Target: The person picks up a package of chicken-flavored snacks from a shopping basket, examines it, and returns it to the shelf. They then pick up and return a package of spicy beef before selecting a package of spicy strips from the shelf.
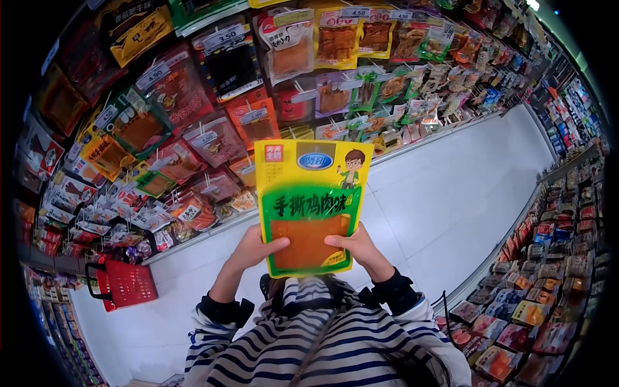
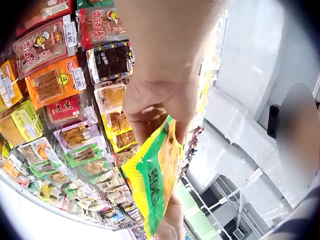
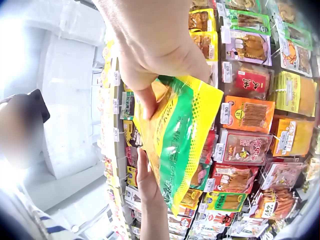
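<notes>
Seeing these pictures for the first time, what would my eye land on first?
Probably the bright yellow-and-green packet, gripped at its lower sides by the left hand and right hand. Next, the red basket on the pale floor to the left, then the rows of snack packs hanging ahead.

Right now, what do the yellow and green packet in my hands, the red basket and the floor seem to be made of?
The packet looks like thin, glossy plastic film, since it catches highlights. The basket is probably moulded plastic: its sides look rigid and uniformly red. The floor could be tile: smooth, pale, with thin joint lines.
</notes>
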`<state>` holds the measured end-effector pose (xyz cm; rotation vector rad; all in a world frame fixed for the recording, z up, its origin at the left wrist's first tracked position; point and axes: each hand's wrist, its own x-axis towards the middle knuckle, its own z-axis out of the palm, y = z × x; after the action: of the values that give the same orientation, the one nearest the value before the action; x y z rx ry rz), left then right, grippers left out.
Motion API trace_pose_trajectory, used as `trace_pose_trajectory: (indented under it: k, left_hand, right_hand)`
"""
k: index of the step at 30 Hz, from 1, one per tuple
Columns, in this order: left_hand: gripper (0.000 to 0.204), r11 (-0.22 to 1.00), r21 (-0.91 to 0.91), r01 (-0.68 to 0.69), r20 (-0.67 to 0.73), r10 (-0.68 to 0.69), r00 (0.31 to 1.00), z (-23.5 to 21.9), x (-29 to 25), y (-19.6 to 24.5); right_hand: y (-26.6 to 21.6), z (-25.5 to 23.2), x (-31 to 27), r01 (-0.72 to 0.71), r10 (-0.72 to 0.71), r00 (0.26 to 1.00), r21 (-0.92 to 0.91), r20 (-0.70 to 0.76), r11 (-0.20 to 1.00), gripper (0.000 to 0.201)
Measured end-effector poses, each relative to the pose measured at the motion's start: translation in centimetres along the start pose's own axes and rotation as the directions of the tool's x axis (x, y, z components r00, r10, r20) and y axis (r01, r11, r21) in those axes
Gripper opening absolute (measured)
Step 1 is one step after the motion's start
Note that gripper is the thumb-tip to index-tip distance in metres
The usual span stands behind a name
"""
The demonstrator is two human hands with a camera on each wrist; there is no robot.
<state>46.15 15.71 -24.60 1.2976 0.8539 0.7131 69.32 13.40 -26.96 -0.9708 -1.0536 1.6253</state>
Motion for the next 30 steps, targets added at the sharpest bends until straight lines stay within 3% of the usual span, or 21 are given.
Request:
trace_pose_trajectory:
  k: [3,8,10,14,18,23,24,30]
  left_hand:
    - [0.032,0.998,0.06,-0.021,-0.033,0.023,0.999,1.4,0.3,0.1]
    - [0.033,0.992,0.129,-0.019,0.036,0.014,0.999,1.7,1.0,-0.8]
    - [0.033,0.978,0.205,-0.043,0.017,0.041,0.999,2.1,0.9,-0.9]
    - [0.045,0.945,0.324,0.041,0.047,-0.059,0.997,2.0,1.3,-1.3]
    - [0.039,0.978,0.209,-0.028,-0.028,0.035,0.999,2.7,1.3,-2.4]
    - [0.036,0.985,0.175,0.01,-0.078,0.004,0.997,3.4,0.7,-2.1]
    - [0.035,0.987,0.159,0.027,-0.087,-0.013,0.996,3.6,0.6,-1.8]
    - [0.032,0.99,0.141,0.024,-0.154,-0.002,0.988,3.8,-0.3,-1.8]
  right_hand:
    - [0.7,-0.6,-0.4,0.029,-0.029,1.0,0.009,0.009,1.0,0.04]
    - [1.6,-2.0,-1.3,-0.005,0.008,1.0,-0.085,0.028,0.996,0.039]
    - [1.4,-2.2,-1.6,0.051,-0.049,0.999,-0.09,0.023,0.995,0.037]
    - [1.5,-2.9,-1.8,0.03,-0.026,0.998,-0.071,0.064,0.997,0.033]
    - [2.0,-2.9,-1.9,0.078,-0.078,0.997,-0.021,-0.007,0.997,0.034]
    - [2.1,-3.3,-2.4,0.022,-0.022,1.0,-0.088,-0.007,0.996,0.033]
    - [1.9,-2.7,-2.4,0.037,-0.041,0.997,-0.065,-0.07,0.997,0.026]
    - [1.6,-2.5,-2.2,0.013,-0.014,1.0,-0.08,-0.005,0.997,0.027]
